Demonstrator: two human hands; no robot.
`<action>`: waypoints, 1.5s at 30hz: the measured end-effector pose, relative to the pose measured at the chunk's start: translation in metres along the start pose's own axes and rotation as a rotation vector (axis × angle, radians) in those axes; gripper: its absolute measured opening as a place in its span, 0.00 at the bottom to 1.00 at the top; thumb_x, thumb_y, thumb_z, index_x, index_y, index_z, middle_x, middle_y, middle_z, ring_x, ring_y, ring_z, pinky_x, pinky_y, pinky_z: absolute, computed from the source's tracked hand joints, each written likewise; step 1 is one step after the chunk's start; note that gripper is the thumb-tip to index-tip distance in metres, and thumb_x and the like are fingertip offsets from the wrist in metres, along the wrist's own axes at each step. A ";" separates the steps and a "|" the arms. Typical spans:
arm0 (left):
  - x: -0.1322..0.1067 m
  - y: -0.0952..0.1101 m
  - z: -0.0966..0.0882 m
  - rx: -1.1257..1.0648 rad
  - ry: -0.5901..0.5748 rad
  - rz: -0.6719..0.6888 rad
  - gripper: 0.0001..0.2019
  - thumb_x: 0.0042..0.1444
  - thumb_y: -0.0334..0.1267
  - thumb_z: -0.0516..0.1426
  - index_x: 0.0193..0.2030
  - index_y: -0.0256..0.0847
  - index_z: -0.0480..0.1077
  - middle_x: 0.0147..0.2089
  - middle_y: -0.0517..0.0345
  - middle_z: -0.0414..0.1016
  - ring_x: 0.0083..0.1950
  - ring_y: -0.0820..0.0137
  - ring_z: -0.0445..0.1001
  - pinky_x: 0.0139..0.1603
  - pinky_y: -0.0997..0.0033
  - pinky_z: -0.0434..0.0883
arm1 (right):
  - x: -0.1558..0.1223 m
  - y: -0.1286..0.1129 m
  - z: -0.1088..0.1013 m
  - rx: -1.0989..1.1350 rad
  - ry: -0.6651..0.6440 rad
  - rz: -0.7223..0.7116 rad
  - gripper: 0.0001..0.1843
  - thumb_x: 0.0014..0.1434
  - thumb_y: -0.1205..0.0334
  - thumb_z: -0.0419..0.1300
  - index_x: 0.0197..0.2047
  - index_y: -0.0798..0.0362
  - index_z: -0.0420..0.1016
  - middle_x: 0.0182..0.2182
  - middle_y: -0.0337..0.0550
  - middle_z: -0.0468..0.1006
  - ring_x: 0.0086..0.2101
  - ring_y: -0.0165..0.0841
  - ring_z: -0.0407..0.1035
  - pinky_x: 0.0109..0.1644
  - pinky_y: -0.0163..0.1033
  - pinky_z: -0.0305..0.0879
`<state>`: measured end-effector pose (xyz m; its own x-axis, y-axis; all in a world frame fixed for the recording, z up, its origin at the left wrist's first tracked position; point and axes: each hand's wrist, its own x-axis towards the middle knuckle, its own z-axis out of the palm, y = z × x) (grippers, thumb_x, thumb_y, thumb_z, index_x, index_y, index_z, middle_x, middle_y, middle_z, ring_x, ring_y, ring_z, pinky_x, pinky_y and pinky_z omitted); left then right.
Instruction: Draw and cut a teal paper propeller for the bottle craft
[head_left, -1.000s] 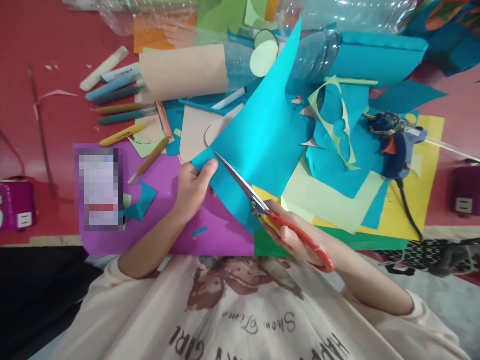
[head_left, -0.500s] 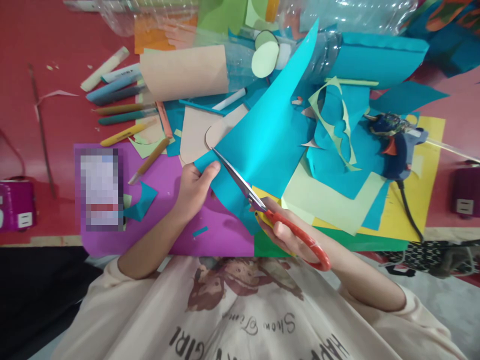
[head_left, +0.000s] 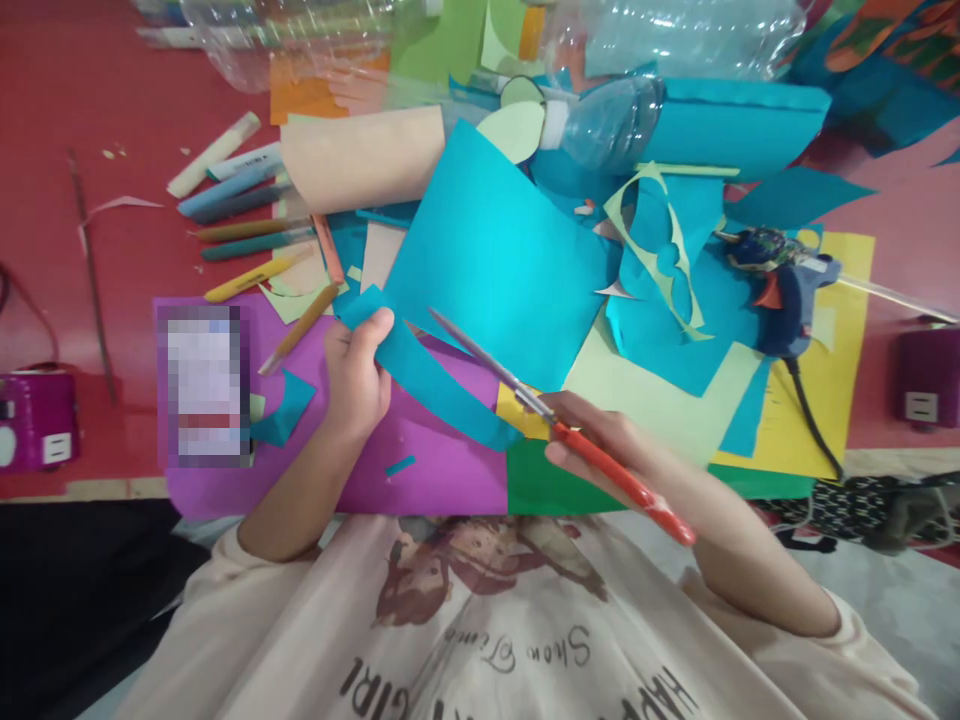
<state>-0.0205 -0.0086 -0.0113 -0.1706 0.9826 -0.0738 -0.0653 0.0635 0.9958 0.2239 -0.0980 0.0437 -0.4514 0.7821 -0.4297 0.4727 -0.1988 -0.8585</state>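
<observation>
My left hand [head_left: 356, 370] pinches the upper end of a curved blue paper strip [head_left: 442, 385] between thumb and fingers. The strip slants down to the right over a purple sheet [head_left: 442, 480]. Above it lies a larger blue paper sheet [head_left: 495, 260], with a gap between most of the strip and the sheet's lower edge; whether they still join near my left thumb I cannot tell. My right hand [head_left: 600, 430] grips red-handled scissors [head_left: 615, 475]. Their blades are close together and point up-left over the sheet's lower edge, and my fingers partly hide the handles.
Markers [head_left: 232, 190] and a beige paper roll [head_left: 367, 155] lie at the upper left. A clear plastic bottle [head_left: 615, 125] lies behind the sheet. On the right are pale green scraps [head_left: 664, 250] and a glue gun [head_left: 791, 300] with a cord. A blurred phone-like rectangle [head_left: 206, 385] sits left.
The blue sheet's raised point has dropped down and left, and the sheet lies flatter. My left hand has moved left with the strip. The scissors have closed and moved slightly right.
</observation>
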 end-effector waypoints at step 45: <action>0.021 0.003 0.036 0.032 -0.477 -0.050 0.16 0.44 0.40 0.67 0.36 0.41 0.66 0.30 0.63 0.74 0.33 0.74 0.77 0.36 0.72 0.77 | 0.105 0.023 -0.017 0.561 0.612 -0.121 0.22 0.52 0.45 0.61 0.23 0.48 0.54 0.14 0.27 0.54 0.14 0.22 0.50 0.17 0.32 0.49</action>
<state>0.0112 0.0188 -0.0076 0.3028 0.9482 -0.0962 -0.0299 0.1103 0.9934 0.2003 -0.0101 -0.0167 0.0920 0.9673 -0.2364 -0.0722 -0.2303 -0.9704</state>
